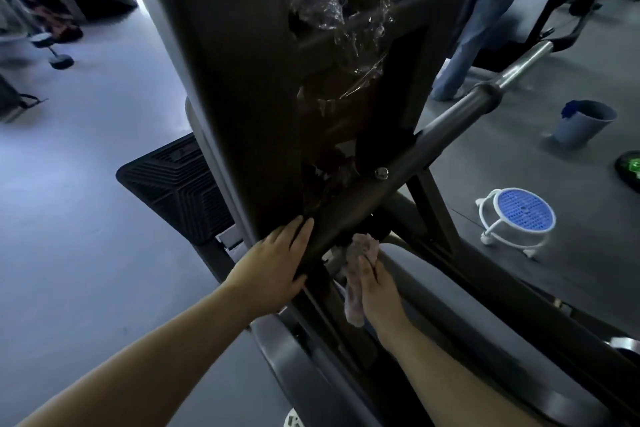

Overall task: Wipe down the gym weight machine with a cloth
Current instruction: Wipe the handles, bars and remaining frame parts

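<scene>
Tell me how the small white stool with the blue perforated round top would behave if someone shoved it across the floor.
The small white stool with the blue perforated round top would probably roll easily: small casters show under its ring base. It looks like light plastic with thin legs, so a push likely sends it skidding. A high shove might tip it, though the wide base ring should help steady it.

machine [242,80] black | cloth [360,250] pale pink | stool [523,210] white, blue perforated top | bucket [581,125] grey-blue

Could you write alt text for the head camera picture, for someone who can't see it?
A person's right hand presses a pinkish cloth against the dark frame of a gym weight machine, while the left hand rests flat on a slanted bar. A bucket and a small round stool stand on the grey floor behind.
</scene>
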Action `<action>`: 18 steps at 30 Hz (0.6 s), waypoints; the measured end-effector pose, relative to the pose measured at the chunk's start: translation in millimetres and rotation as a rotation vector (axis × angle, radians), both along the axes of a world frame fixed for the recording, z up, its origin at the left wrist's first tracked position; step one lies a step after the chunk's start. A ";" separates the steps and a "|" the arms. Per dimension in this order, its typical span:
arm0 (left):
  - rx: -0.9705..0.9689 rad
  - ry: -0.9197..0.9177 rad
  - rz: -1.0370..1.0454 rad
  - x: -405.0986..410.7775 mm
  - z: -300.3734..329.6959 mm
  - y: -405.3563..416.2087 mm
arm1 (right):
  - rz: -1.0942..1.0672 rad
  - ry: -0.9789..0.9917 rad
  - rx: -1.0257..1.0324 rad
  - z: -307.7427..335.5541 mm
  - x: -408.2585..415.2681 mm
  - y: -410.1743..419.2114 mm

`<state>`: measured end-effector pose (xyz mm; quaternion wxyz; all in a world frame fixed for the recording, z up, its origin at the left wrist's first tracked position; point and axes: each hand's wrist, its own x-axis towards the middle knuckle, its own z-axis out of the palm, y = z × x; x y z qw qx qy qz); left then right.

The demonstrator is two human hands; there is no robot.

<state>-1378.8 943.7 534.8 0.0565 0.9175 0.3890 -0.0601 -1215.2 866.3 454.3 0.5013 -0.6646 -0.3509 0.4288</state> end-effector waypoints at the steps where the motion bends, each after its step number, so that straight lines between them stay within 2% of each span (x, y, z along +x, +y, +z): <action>1: 0.026 0.010 -0.020 -10.5 -0.8 -5.2 | 0.000 0.020 0.002 -1.4 -6.1 -1.4; 8: 0.243 0.085 -0.154 -55.1 -10.4 -24.0 | 0.013 0.049 -0.001 -21.8 -65.7 6.5; 12: 0.294 0.125 -0.152 -50.6 -10.5 -21.1 | -0.094 -0.090 0.090 -51.9 -93.5 12.5; 14: 0.306 0.129 -0.139 -49.6 -9.2 -21.8 | -0.147 -0.016 0.108 -48.9 -94.9 13.4; 17: 0.315 0.123 -0.152 -50.3 -10.3 -21.6 | -0.154 0.207 0.109 -40.2 -81.0 20.9; 18: 0.315 0.128 -0.151 -50.4 -10.4 -21.1 | -0.161 0.202 0.099 -41.4 -74.7 25.7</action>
